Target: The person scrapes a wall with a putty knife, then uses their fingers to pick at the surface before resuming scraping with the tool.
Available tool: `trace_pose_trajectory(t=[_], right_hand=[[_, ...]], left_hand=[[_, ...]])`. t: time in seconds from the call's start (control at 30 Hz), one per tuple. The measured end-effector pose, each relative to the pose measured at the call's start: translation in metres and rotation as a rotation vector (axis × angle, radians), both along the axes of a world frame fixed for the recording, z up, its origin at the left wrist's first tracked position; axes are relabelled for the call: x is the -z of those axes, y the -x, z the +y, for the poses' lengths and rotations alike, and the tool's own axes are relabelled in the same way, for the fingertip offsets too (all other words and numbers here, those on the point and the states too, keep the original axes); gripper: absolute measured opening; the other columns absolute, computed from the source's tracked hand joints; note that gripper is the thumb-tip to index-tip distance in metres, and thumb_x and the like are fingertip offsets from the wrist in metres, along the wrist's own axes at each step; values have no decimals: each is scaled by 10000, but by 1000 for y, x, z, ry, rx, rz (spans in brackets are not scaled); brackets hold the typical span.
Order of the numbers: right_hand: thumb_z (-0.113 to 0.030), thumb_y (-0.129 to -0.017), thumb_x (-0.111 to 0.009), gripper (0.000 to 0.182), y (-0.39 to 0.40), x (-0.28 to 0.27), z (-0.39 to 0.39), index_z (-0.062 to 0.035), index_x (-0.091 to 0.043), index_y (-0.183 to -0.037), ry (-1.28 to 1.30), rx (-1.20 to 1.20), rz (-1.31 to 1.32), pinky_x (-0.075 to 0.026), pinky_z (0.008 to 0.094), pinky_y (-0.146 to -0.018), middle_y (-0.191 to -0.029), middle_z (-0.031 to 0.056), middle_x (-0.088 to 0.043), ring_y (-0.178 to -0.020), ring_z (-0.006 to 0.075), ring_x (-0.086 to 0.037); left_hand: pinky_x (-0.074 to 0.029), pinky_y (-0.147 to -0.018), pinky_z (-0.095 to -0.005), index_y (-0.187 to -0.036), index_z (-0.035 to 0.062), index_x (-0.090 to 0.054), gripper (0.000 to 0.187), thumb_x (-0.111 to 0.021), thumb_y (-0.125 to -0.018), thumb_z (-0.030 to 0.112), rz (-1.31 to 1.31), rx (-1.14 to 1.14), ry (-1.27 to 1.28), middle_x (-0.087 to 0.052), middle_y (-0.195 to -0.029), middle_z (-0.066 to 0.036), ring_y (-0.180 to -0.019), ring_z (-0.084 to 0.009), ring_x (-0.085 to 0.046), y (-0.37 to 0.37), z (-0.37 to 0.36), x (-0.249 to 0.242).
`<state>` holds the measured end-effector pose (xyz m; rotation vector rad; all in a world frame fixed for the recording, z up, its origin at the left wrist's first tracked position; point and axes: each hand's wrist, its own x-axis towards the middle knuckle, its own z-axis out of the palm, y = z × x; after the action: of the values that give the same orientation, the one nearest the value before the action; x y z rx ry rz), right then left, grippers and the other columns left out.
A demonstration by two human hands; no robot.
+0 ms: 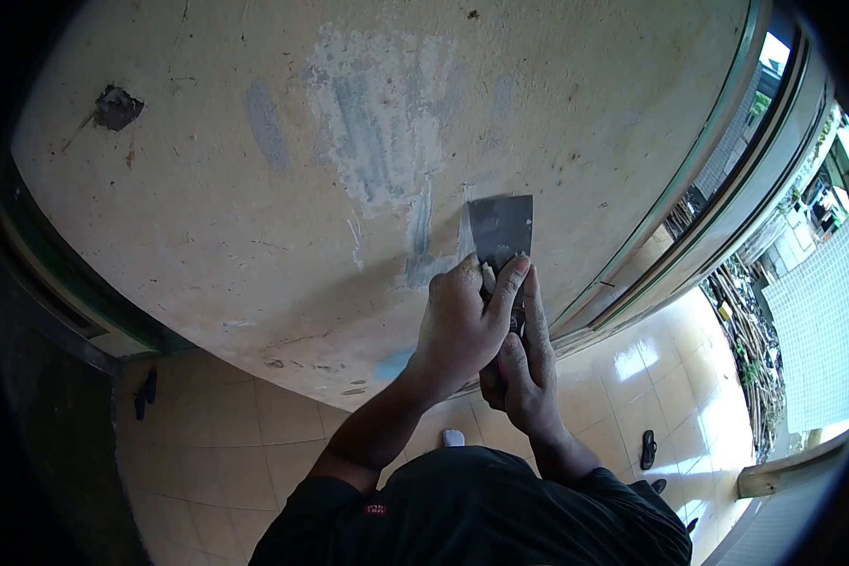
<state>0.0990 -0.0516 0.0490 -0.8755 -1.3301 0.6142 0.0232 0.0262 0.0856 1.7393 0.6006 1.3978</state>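
A putty knife point(501, 226) with a wide grey metal blade points up against the cream wall point(623, 123). My right hand point(533, 377) is wrapped round its dark handle, which shows only in part between the hands. My left hand point(462, 321) is closed at the base of the blade, its thumb lying along the knife. White filler smears both hands, and a small lump of it sits by my left index finger. Left of the blade, the wall carries grey-white filler patches point(382, 123) and a narrow streak running down.
A dark hole point(118, 108) breaks the wall at upper left. A window frame point(717, 141) runs down the right side. Tiled floor point(226, 410) lies below, with a sandal point(648, 450) at right and dark footwear point(145, 393) at left. Outside, sticks point(750, 330) are piled up.
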Motion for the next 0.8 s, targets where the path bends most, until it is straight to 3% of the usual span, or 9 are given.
trace_pose_trajectory(t=[0.07, 0.17, 0.2, 0.3, 0.4, 0.5, 0.63, 0.77, 0.8], right_hand=[[-136, -957, -358, 576, 2, 4, -2, 42, -71, -1424, 45, 22, -15, -340, 333, -994, -1424, 241, -246, -1244, 269, -379], [-144, -960, -361, 582, -1, -6, 6, 34, -63, -1427, -6, 2, -32, -322, 343, -1011, -1436, 240, -222, -1264, 274, -355], [-146, -960, -366, 585, 0, -12, 1, 37, -62, -1426, 191, -88, 206, -306, 349, -1021, -1436, 242, -221, -1269, 277, -346], [-144, -960, -367, 583, -5, -3, 3, 31, -68, -1429, 95, -40, 56, -323, 341, -1004, -1423, 241, -249, -1237, 272, -379], [-154, -963, -358, 578, -4, 4, -2, 35, -71, -1427, 47, 5, -38, -339, 340, -989, -1408, 245, -274, -1220, 270, -395], [-148, -965, -351, 570, -4, 5, 3, 35, -72, -1427, 71, -25, 30, -346, 344, -984, -1399, 248, -284, -1220, 272, -396], [-125, -960, -351, 565, -5, -1, 6, 44, -76, -1423, 7, -31, 15, -343, 353, -997, -1406, 255, -268, -1236, 281, -389], [-125, -960, -352, 564, -5, 3, 1, 49, -77, -1421, 73, -35, 19, -345, 354, -998, -1415, 259, -251, -1245, 287, -384], [-124, -960, -353, 564, -4, 2, 3, 50, -79, -1420, 72, -28, 19, -345, 355, -999, -1420, 258, -242, -1249, 288, -380]], left_hand=[[-400, -401, -294, -746, -20, -549, 281, -574, -898, 215, 134, -13, -1, -554, -536, -111, -433, -186, -561, 5, 1, 8], [-405, -406, -296, -744, -20, -550, 286, -574, -899, 219, 148, 24, 36, -558, -541, -112, -438, -188, -564, 6, 4, -8], [-404, -403, -297, -738, -20, -547, 290, -572, -900, 219, 89, 41, 29, -557, -537, -111, -431, -186, -561, 4, 5, -15], [-409, -408, -308, -740, -19, -543, 291, -576, -897, 223, 144, 13, 21, -562, -543, -119, -437, -201, -569, 7, 0, -22], [-416, -413, -322, -752, -19, -545, 288, -578, -896, 229, 103, -4, 16, -565, -543, -123, -440, -228, -579, 1, 3, 8], [-429, -432, -327, -757, -24, -543, 285, -579, -893, 224, 100, -9, -17, -576, -567, -141, -472, -244, -599, 0, 7, 6], [-428, -456, -322, -764, -27, -540, 261, -582, -889, 198, 155, 64, 125, -575, -602, -144, -502, -224, -592, 6, 1, -20], [-421, -447, -320, -766, -25, -543, 264, -584, -890, 205, 85, 8, 22, -572, -590, -132, -487, -216, -583, -1, 5, 7], [-417, -454, -270, -755, -21, -550, 261, -576, -899, 195, 65, 0, 12, -567, -590, -81, -518, -136, -565, -1, 6, 7]])
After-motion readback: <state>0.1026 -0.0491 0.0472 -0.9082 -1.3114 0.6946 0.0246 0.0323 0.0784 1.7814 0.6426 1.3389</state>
